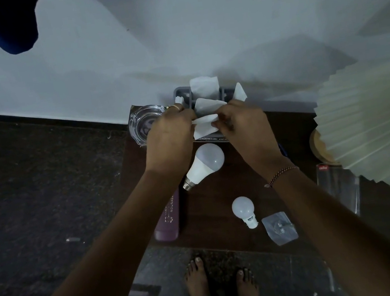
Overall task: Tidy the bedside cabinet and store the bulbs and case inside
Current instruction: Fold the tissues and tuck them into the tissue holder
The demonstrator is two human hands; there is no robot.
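Note:
On the dark wooden cabinet top (225,210) lie a large white bulb (206,165) and, nearer me, a small white bulb (243,209). A purple case (168,217) lies along the left edge. At the back stands a grey tray (224,91) with several white paper pieces in it. My left hand (170,139) and my right hand (244,126) meet above the tray's front, both pinching one white paper piece (204,125) between them.
A glass ashtray (143,125) sits at the back left corner. A pleated lampshade (375,122) covers the right side, with a wooden base (319,150) under it. A clear pen packet (338,185) and a small plastic bag (279,228) lie front right. My bare feet (222,288) stand on the floor below.

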